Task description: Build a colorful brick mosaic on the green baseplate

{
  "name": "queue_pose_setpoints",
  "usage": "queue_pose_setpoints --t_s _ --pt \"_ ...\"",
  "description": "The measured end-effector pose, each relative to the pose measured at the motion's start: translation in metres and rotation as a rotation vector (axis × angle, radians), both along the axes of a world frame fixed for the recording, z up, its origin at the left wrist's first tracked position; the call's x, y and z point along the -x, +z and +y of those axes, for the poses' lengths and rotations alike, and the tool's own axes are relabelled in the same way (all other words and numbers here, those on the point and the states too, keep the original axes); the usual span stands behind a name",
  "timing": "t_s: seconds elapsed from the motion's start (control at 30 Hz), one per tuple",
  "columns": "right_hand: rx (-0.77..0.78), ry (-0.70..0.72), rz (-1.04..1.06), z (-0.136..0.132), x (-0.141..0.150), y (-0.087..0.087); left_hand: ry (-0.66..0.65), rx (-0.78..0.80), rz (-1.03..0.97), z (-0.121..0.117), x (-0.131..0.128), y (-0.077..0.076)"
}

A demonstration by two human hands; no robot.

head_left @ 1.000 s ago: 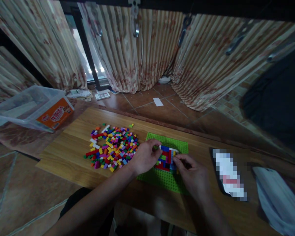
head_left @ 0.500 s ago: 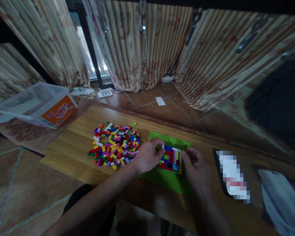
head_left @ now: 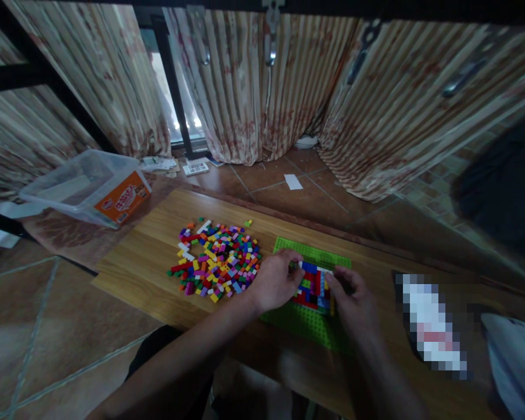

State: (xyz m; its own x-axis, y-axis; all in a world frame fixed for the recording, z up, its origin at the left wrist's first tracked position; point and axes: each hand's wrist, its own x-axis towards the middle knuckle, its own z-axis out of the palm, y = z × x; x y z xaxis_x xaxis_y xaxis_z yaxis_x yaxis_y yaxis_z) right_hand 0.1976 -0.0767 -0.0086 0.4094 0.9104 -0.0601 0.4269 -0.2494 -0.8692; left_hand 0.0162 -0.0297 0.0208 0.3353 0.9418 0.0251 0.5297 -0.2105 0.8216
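Observation:
A flat panel of coloured toy building bricks (head_left: 311, 284) lies over a green studded baseplate (head_left: 308, 331), mostly blue and red with some green and a white edge. My left hand (head_left: 279, 281) is closed at the panel's left side, thumb and index finger pinching its upper left corner. At the opposite side, my right hand (head_left: 356, 300) has its thumb on the panel's upper right edge, with the fingers curled behind it. Whether the panel is fixed to the baseplate cannot be made out. Left of my left hand spreads a pile of loose bricks (head_left: 221, 256).
The wooden table (head_left: 135, 256) carries all this. A clear plastic box (head_left: 87, 184) with an orange label stands beyond its left end. A pixelated phone-like object (head_left: 433, 321) lies at the right, near a pale grey item (head_left: 514, 356). Curtains (head_left: 236, 93) hang behind.
The whole view has shifted, so things appear a little farther right and lower. My right thumb has moved over the panel's right edge, covering part of its yellow bricks.

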Motion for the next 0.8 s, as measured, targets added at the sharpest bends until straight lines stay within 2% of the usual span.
queue_pose_setpoints --t_s 0.37,0.57,0.8 --pt "0.085 0.035 -0.044 0.0 0.001 0.004 -0.005 0.0 -0.019 0.0 -0.001 -0.003" --pt "0.119 -0.023 -0.104 -0.001 -0.003 0.009 -0.015 0.015 -0.018 0.003 0.005 0.0" --pt "0.241 -0.031 -0.238 0.0 -0.004 0.015 -0.011 -0.005 0.024 0.008 0.015 0.002"
